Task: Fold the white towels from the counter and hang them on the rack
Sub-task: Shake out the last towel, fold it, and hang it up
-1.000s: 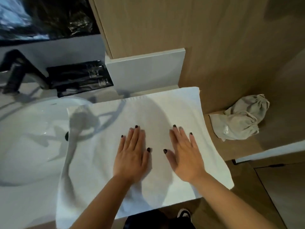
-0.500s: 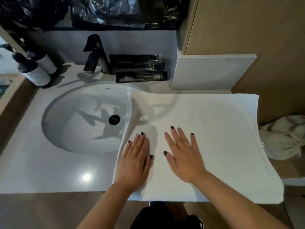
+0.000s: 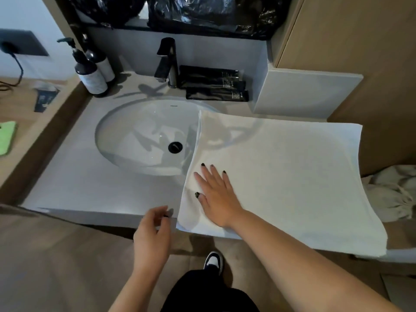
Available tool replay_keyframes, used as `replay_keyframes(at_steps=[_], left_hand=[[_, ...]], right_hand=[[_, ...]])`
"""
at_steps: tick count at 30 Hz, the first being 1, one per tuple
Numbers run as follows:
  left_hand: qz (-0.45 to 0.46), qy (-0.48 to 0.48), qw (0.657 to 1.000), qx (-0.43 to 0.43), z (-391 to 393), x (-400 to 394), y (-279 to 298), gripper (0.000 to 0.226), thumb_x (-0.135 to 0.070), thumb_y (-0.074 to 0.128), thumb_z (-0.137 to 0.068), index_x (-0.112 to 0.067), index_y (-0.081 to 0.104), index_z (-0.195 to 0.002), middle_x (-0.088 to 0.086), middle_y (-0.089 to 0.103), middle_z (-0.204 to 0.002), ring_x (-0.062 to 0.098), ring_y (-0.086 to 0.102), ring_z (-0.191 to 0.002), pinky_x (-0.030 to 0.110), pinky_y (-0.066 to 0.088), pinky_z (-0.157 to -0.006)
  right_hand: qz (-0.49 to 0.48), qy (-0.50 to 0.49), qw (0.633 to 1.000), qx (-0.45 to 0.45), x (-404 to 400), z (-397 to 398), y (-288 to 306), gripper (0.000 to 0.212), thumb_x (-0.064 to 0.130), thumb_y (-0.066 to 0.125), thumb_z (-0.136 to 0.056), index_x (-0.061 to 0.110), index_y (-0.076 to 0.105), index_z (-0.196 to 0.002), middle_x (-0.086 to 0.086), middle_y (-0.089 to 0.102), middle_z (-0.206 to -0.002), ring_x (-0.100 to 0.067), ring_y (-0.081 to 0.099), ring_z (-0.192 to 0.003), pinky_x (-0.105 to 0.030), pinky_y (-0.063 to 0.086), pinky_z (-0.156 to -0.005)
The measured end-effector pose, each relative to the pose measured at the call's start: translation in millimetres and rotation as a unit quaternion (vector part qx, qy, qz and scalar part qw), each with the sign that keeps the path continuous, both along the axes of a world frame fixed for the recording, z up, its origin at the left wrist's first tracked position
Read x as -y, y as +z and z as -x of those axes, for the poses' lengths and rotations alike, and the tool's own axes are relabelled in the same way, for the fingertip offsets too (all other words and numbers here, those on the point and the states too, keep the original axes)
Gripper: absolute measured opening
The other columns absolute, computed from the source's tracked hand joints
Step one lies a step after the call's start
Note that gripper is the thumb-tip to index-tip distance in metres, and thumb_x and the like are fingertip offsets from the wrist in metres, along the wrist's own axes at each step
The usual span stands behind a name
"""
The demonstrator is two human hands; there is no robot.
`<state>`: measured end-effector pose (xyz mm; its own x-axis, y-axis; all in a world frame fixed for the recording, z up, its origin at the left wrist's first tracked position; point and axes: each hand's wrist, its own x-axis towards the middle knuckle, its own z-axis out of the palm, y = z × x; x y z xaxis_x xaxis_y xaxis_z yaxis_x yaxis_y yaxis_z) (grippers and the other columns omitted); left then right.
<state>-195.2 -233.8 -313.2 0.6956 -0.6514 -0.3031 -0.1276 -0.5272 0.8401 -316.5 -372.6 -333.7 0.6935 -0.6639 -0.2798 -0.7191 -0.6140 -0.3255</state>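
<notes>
Nearest, the left hand (image 3: 155, 233) hangs loosely curled, holding nothing, just off the counter (image 3: 90, 190) edge. The right hand (image 3: 217, 195) presses flat on the white towel (image 3: 292, 176), which lies right of the sink (image 3: 144, 136), overlapping its rim.

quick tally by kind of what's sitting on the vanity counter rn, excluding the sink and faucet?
White towel: 1, spread flat, right hand pressing on it
Pump bottles: 2, back left
Black amenity packets: a stack, about 3; exact count unclear
Total: about 6
</notes>
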Motion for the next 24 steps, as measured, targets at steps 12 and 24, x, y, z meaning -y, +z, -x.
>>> replay_keyframes(at_steps=[12, 24], left_hand=[[-0.044, -0.064, 0.982, -0.172, -3, -5, -10, 0.006, -0.014, 0.056, -0.098, -0.019, 0.058, -0.101, -0.003, 0.063, -0.102, 0.009, 0.059, -0.091, 0.028, 0.051, -0.086], [-0.111, -0.254, 0.939, -0.202, -23, 16, -8, 0.034, -0.054, 0.044, -0.097, -0.022, 0.055, -0.090, 0.005, 0.060, -0.090, 0.029, 0.064, -0.087, 0.042, 0.053, -0.087]], right_hand=[[-0.039, -0.067, 0.990, -0.117, -17, -11, 20, 0.056, 0.038, 0.025, -0.106, 0.038, -0.001, -0.155, 0.005, -0.018, -0.163, -0.023, -0.019, -0.149, -0.068, 0.000, -0.114], [-0.068, -0.108, 0.985, -0.119, -18, -15, 28, 0.056, 0.038, 0.032, -0.106, 0.043, 0.005, -0.154, 0.009, -0.015, -0.163, -0.019, -0.017, -0.150, -0.069, 0.000, -0.112]])
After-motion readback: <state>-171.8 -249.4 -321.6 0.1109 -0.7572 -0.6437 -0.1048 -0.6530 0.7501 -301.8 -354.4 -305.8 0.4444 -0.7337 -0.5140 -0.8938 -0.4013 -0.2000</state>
